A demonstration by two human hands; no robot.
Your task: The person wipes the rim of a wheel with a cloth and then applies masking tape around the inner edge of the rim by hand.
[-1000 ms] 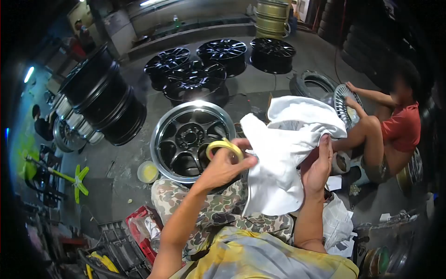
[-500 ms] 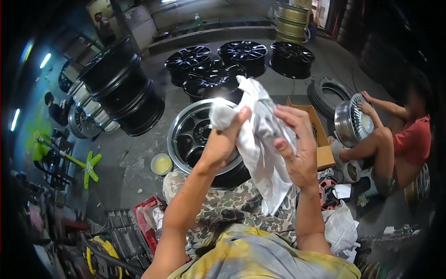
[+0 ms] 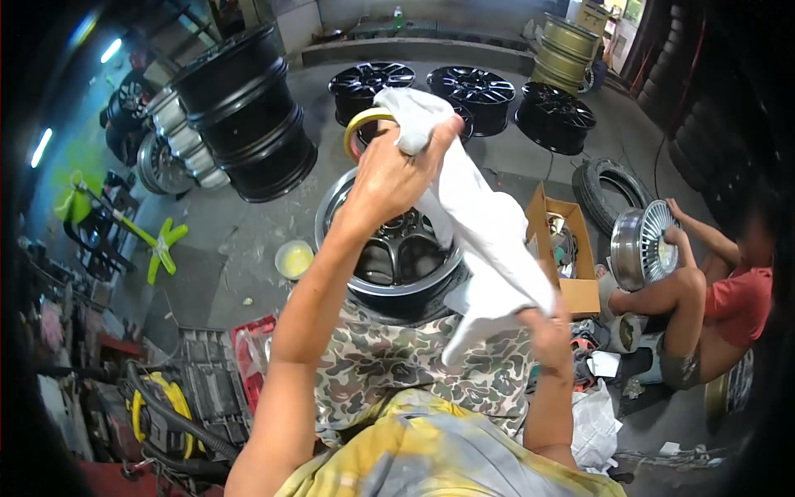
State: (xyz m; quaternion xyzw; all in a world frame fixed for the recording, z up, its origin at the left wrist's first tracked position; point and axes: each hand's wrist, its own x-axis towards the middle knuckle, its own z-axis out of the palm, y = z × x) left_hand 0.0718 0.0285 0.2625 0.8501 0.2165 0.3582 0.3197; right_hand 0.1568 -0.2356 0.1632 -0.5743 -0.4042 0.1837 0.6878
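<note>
A white cloth (image 3: 489, 224) is stretched between my two hands above a wheel rim. My left hand (image 3: 397, 170) is closed on the cloth's upper end, and a yellow ring-like roll (image 3: 358, 132) shows at that hand, partly hidden by it. Lower right, my right hand (image 3: 548, 335), blurred by motion, grips the cloth's other end. Under the cloth lies the rim (image 3: 393, 263), with a polished lip and dark spokes, in front of my knees.
Black rims (image 3: 470, 87) stand behind, with stacked dark rims (image 3: 248, 116) at left. An open cardboard box (image 3: 578, 296) and a tire (image 3: 613, 195) are at right. A co-worker (image 3: 733, 306) sits holding a chrome rim (image 3: 642, 248). A bowl (image 3: 294, 260) is left of my rim.
My left hand has risen with the cloth, and the yellow roll has come into sight. My right hand, open before, has moved down and taken hold of the cloth, which is now pulled out lengthwise.
</note>
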